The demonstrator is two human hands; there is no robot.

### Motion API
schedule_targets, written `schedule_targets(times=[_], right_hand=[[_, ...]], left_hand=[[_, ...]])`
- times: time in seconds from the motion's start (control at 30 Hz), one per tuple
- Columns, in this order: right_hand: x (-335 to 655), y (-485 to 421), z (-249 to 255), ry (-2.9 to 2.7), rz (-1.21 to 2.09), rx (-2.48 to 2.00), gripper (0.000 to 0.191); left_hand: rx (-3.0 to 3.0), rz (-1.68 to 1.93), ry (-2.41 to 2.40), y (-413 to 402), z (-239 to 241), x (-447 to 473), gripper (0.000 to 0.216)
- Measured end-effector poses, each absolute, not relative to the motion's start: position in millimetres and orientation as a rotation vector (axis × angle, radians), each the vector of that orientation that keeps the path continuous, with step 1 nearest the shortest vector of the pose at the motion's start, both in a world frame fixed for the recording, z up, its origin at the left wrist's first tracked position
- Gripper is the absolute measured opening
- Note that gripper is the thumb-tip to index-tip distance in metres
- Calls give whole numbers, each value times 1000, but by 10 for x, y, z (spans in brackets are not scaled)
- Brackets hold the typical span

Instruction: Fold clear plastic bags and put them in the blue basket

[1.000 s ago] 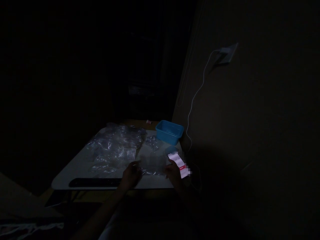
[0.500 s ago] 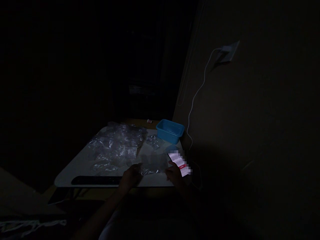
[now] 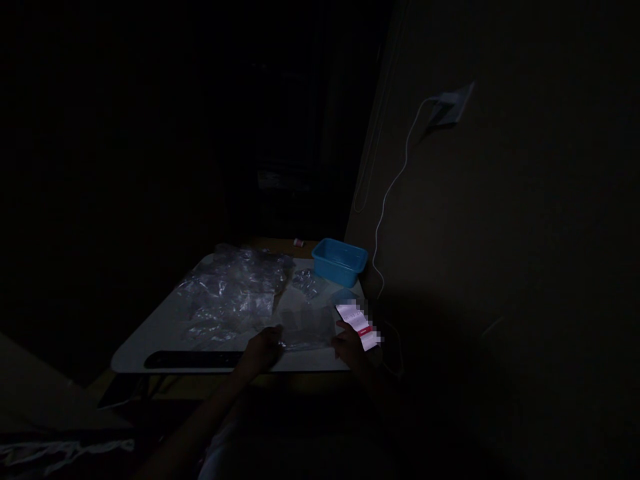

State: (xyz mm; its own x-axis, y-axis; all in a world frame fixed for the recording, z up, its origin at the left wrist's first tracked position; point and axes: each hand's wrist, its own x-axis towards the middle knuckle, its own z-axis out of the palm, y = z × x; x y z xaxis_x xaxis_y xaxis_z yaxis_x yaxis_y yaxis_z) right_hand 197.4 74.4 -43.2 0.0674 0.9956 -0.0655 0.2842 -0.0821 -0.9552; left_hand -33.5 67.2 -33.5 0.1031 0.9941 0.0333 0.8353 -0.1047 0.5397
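A clear plastic bag (image 3: 307, 327) lies spread on the white folding table (image 3: 135, 343) near its front edge. My left hand (image 3: 263, 348) is closed on the bag's left edge. At the bag's right edge my right hand (image 3: 349, 345) is closed with fingers bent, pinching the plastic; the fingertips are dim. Just behind my right hand rests a phone (image 3: 354, 317) with a lit screen, partly covered by that hand. A large heap of clear plastic bags (image 3: 235, 283) covers the table's left and back. A smaller crumpled piece of plastic (image 3: 306, 283) lies right of the heap.
A blue plastic basin (image 3: 337, 267) stands at the table's back right corner. Beyond the table lies a small spool-like object (image 3: 299, 243). A white cable (image 3: 385, 207) hangs from a wall socket (image 3: 453, 107) on the right. A dark slot (image 3: 195, 360) runs along the table's front. The room is very dark.
The bag between my hands lies flatter and smoother, with fewer bright creases at its front edge. My hands have barely moved; the view has shifted slightly.
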Motion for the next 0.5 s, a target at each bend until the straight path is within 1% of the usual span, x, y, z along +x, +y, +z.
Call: schedule_targets(times=[0.2,0.27,0.33,0.43,0.5], right_hand=[[1992,764,-486,-1416,890,-1577,41],[1989,759,-489,-1435,882,-1585,40],[1983,752,-492,-1456,865,-1583,40],[1973,747,-501,-1484,820,-1579,39],[1971,748,-508,-1491,800,-1590,38]], left_hand=[[1966,556,1859,622,-221,-322,30],[2089,580,1889,597,-133,-271,29],[2349,603,1800,576,-67,-161,30],[2641,590,1501,548,-86,76,39],[2724,601,1453,525,-178,221,44]])
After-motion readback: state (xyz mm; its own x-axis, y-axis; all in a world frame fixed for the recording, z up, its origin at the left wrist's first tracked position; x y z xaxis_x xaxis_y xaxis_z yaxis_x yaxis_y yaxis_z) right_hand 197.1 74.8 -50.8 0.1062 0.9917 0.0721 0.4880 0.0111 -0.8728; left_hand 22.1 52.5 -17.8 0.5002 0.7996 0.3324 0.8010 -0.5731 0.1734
